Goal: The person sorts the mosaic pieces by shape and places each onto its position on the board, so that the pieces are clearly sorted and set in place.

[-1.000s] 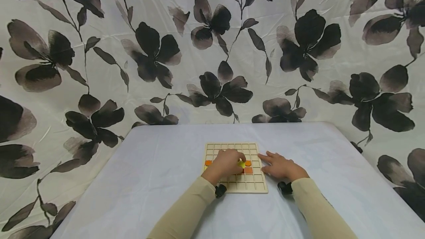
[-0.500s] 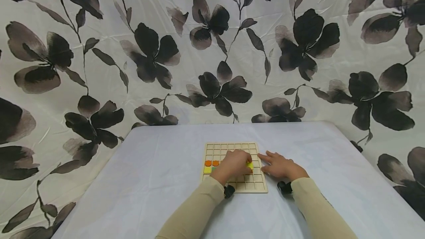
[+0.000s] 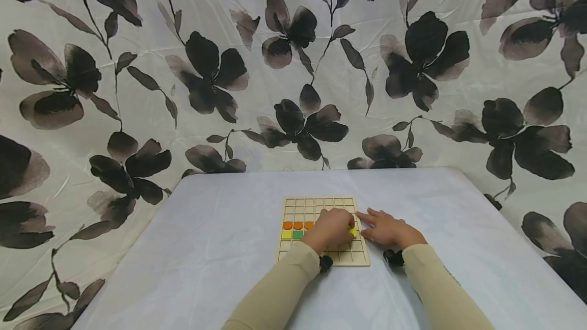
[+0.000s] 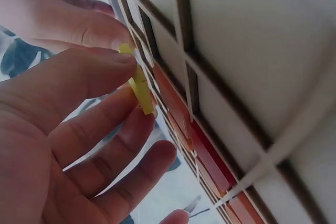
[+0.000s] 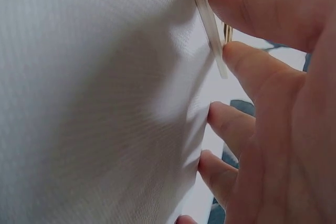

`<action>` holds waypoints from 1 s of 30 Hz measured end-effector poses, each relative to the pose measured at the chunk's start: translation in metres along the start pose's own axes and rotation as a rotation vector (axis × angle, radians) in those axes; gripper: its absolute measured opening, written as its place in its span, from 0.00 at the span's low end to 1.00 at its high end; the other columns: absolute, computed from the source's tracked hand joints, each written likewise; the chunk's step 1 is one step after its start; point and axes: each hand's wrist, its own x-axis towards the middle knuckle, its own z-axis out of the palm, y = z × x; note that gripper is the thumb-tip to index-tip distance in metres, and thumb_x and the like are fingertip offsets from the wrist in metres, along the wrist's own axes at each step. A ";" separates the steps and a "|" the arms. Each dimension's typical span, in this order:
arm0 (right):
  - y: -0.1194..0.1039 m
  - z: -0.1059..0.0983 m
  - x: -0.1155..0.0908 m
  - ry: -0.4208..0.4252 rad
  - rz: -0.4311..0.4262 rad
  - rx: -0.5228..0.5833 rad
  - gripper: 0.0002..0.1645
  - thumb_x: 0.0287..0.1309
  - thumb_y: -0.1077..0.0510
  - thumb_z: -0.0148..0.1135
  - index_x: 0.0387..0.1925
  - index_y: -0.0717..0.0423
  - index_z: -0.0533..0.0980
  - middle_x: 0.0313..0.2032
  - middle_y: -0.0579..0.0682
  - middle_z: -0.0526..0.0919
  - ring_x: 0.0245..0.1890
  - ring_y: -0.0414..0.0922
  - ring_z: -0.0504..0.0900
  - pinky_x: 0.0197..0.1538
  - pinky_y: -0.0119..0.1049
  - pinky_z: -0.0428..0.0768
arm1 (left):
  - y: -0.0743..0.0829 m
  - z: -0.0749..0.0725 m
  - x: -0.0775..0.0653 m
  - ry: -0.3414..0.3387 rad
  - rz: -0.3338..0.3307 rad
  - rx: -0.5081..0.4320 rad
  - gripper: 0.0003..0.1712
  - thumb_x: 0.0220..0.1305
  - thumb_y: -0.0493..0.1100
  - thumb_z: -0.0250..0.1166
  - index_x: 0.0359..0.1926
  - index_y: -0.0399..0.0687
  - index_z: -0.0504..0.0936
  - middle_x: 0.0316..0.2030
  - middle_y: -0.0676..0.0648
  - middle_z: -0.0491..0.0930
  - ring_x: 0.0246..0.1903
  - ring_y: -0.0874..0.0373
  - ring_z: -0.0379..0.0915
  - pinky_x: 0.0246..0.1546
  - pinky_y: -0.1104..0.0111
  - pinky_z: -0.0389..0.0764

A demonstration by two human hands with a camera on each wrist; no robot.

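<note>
Over the right side of a wooden grid board (image 3: 341,260), my left hand (image 3: 330,230) pinches a thin yellow tile (image 4: 139,88) between thumb and fingers. The tile is tilted, close to the grid bars in the left wrist view. My right hand (image 3: 389,229) has its fingers spread, with the thumb and index finger touching the board's right edge. Orange discs (image 3: 287,225) lie in a row on the grid. Below them are a yellow square (image 3: 286,235) and a green square (image 3: 297,235). Orange and red tiles (image 4: 211,156) sit in cells beneath my left hand, which hides part of both rows.
The board lies on a table with a white cloth (image 3: 220,228). A white curtain with dark flowers (image 3: 293,65) hangs behind the table. Each wrist wears a black camera mount, such as the right one (image 3: 393,259).
My left hand has moved right across the board with the yellow tile, uncovering more orange discs and the green square on the left. My right hand has stayed at the board's edge.
</note>
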 end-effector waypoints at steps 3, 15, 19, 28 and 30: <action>0.000 -0.001 0.001 0.001 -0.001 -0.007 0.33 0.67 0.45 0.50 0.72 0.41 0.60 0.73 0.60 0.56 0.72 0.67 0.52 0.60 0.79 0.51 | 0.002 0.001 0.001 0.001 0.002 -0.006 0.08 0.58 0.46 0.69 0.39 0.52 0.86 0.32 0.58 0.82 0.35 0.62 0.74 0.62 0.46 0.66; -0.001 0.002 0.003 0.003 0.012 -0.009 0.34 0.65 0.50 0.52 0.72 0.41 0.60 0.74 0.59 0.55 0.72 0.66 0.52 0.61 0.79 0.49 | 0.008 0.002 0.003 -0.017 0.009 0.063 0.09 0.59 0.47 0.69 0.42 0.55 0.87 0.40 0.57 0.85 0.46 0.59 0.79 0.64 0.43 0.65; -0.002 0.002 0.002 0.002 0.013 -0.006 0.35 0.65 0.50 0.52 0.72 0.41 0.59 0.74 0.59 0.55 0.73 0.66 0.52 0.61 0.79 0.49 | 0.008 0.002 0.004 -0.027 -0.002 0.068 0.09 0.59 0.48 0.69 0.41 0.55 0.87 0.39 0.58 0.85 0.46 0.59 0.79 0.63 0.44 0.65; -0.002 0.004 0.003 0.005 0.004 -0.019 0.35 0.65 0.50 0.53 0.73 0.40 0.59 0.74 0.58 0.55 0.73 0.65 0.52 0.60 0.79 0.50 | 0.005 0.003 0.003 -0.032 -0.009 0.056 0.09 0.58 0.47 0.70 0.40 0.55 0.87 0.39 0.58 0.85 0.44 0.61 0.78 0.62 0.47 0.66; -0.001 0.005 0.003 0.006 -0.001 -0.033 0.35 0.65 0.50 0.52 0.73 0.40 0.58 0.74 0.59 0.56 0.72 0.66 0.53 0.60 0.79 0.51 | 0.004 0.003 0.002 -0.036 -0.008 0.041 0.11 0.59 0.48 0.69 0.42 0.55 0.87 0.41 0.58 0.85 0.45 0.61 0.78 0.62 0.48 0.66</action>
